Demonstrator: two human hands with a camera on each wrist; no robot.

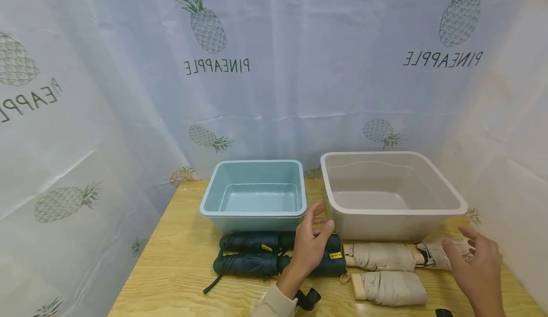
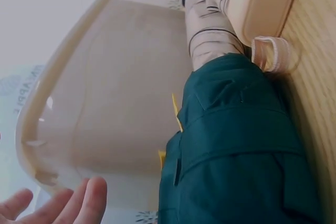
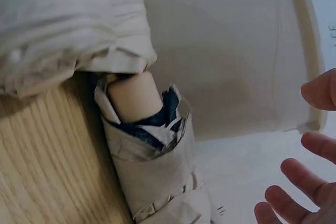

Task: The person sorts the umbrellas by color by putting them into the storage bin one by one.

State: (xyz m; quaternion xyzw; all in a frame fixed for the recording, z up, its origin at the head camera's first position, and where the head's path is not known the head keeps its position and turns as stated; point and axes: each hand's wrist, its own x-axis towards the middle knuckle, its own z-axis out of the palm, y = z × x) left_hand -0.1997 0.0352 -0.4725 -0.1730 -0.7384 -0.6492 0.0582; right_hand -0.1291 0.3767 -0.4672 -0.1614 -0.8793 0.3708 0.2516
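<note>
Several dark green folded umbrellas (image 1: pixel 246 264) lie in two rows in front of the blue basin; one dark green umbrella (image 2: pixel 241 145) fills the lower left wrist view. My left hand (image 1: pixel 307 245) hovers over them with fingers spread, holding nothing, near the gap between the basins. Beige folded umbrellas (image 1: pixel 381 256) lie in a row before the beige basin, and a shorter-looking beige one (image 1: pixel 391 288) sits nearer me. Over the right end of that row is my right hand (image 1: pixel 478 262), fingers apart and holding nothing. A pale handle (image 3: pixel 134 97) pokes from a beige umbrella (image 3: pixel 163 182).
A blue basin (image 1: pixel 252 214) stands at the back left of the wooden table (image 1: pixel 171 260). To its right stands a larger beige basin (image 1: pixel 394 224). A curtain (image 1: pixel 291 84) printed with pineapples hangs behind and at both sides.
</note>
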